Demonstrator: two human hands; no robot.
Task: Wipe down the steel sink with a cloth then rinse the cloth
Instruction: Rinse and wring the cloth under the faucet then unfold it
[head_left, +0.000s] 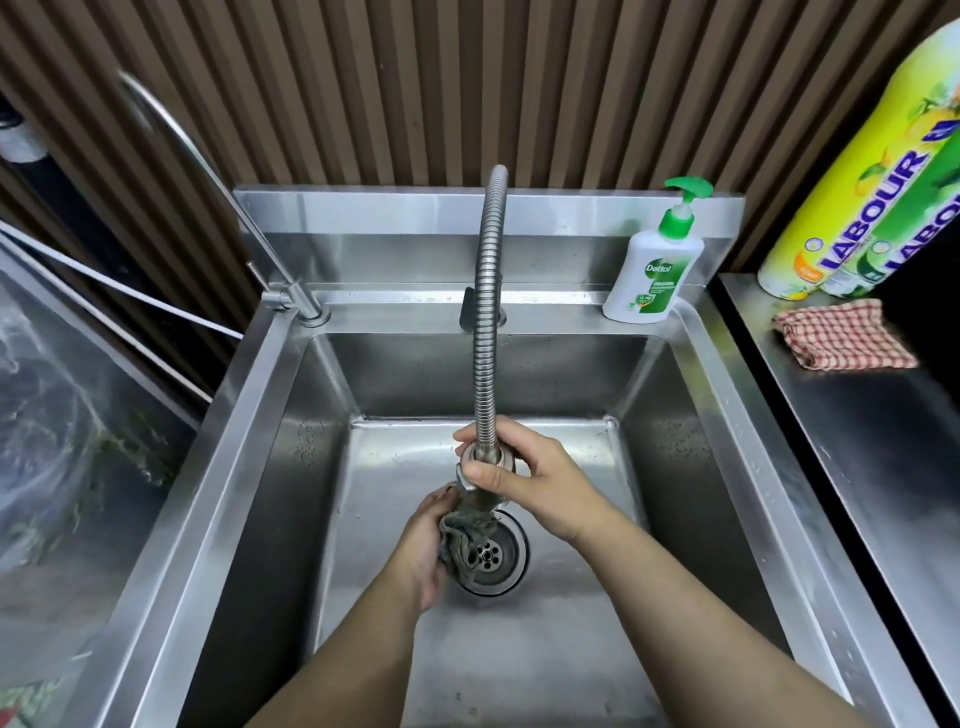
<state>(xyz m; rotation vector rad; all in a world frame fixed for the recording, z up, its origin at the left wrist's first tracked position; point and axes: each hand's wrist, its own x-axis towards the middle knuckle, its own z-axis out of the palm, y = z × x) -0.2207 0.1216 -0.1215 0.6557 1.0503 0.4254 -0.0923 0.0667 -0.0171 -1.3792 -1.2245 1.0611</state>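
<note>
Low in the middle of the frame, the right hand (524, 483) curls round the nozzle end of the flexible tap hose (488, 312). Just under it, the left hand (423, 551) grips the bunched grey cloth (465, 535) over the drain (498, 566) of the steel sink (249, 415) (a green-topped soap bottle (652, 275) stands on the rim, upper right).

Bright, sharp centre; warped, smeared edges
</note>
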